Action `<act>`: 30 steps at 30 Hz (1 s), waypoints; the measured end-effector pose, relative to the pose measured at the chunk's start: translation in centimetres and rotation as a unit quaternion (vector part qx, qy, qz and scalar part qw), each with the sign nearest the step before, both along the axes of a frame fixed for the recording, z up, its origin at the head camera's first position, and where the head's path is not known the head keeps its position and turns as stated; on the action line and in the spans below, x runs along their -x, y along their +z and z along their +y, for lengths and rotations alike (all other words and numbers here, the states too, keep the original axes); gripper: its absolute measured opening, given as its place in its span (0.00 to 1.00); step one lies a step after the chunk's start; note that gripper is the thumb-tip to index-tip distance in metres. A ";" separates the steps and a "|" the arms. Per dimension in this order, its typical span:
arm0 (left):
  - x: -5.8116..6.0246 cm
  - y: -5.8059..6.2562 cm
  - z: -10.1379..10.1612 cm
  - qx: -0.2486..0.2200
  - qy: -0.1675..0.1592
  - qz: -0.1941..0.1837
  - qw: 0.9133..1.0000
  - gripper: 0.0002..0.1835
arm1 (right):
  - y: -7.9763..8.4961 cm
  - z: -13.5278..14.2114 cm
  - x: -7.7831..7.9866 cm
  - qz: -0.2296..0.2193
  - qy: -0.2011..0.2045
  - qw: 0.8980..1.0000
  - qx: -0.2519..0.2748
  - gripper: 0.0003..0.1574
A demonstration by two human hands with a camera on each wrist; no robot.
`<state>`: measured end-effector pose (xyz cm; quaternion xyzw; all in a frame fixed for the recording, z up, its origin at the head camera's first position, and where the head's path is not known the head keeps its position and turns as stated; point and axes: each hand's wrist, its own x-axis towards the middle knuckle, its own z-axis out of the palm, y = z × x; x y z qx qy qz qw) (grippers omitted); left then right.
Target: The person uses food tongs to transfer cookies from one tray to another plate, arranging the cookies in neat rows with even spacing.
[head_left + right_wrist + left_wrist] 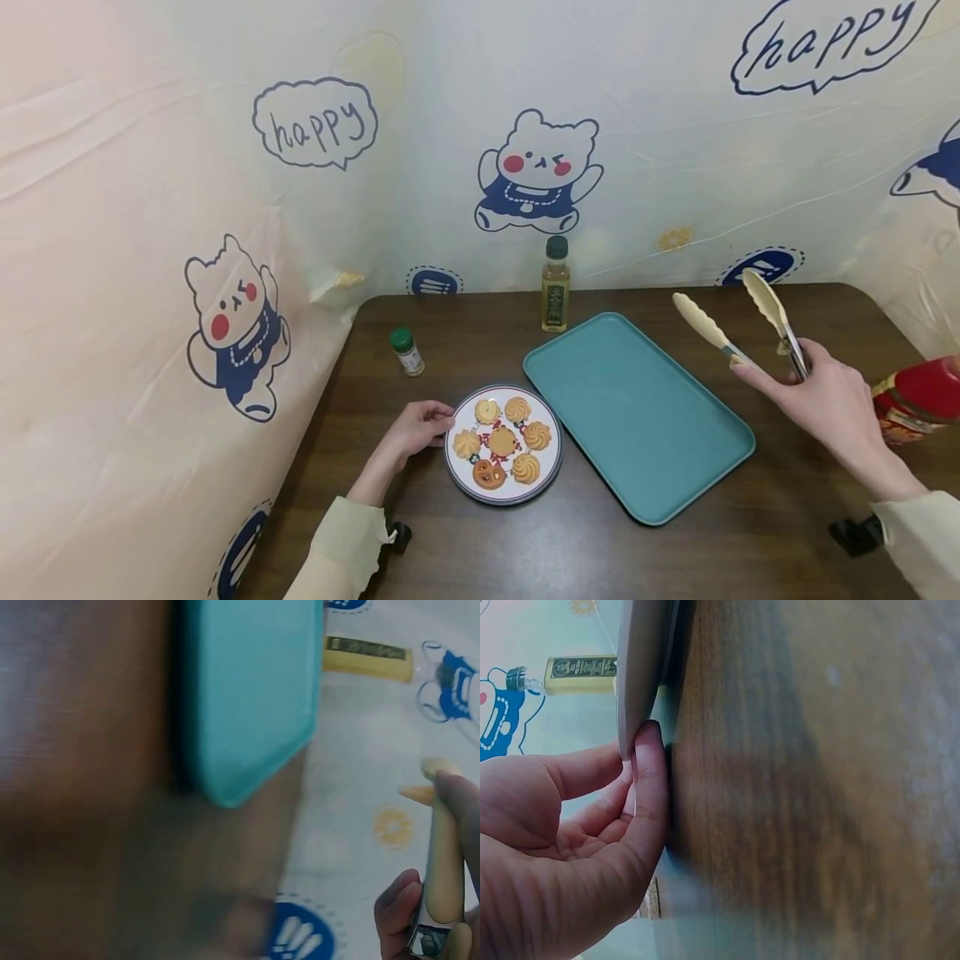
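Note:
My left hand point(420, 427) pinches the near-left rim of a round white plate point(501, 493) bearing several cookies point(526, 467). In the left wrist view, the thumb lies on the upper side of the plate point(639, 667) and fingers reach under its edge, low over the wood. My right hand point(832, 404) grips metal tongs with cream tips point(701, 319), spread apart and pointing away above the table's right side. Nothing is between the tips. A teal tray point(637, 417) lies flat between the hands; the plate is beside its left edge.
An oil bottle point(555, 296) stands behind the tray, near the patterned curtain point(450, 167). A green-capped shaker point(407, 353) is at the left of the wooden table point(480, 550). Beside my right wrist is a red-lidded container point(918, 398).

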<state>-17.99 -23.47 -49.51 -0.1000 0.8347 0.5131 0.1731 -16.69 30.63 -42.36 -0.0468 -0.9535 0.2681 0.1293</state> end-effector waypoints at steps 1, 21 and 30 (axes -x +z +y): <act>0.0 0.0 0.0 0.000 0.000 -0.001 1.000 0.12 | -0.5 0.3 -0.1 0.002 -0.009 1.000 0.007 0.39; 0.0 0.3 0.1 -0.003 0.001 0.003 1.000 0.11 | -7.0 1.9 -1.9 -0.104 -0.084 0.988 0.079 0.61; -0.1 0.2 0.1 -0.003 -0.001 0.002 1.000 0.11 | -8.5 1.9 -2.4 -0.102 -0.082 0.988 0.076 0.61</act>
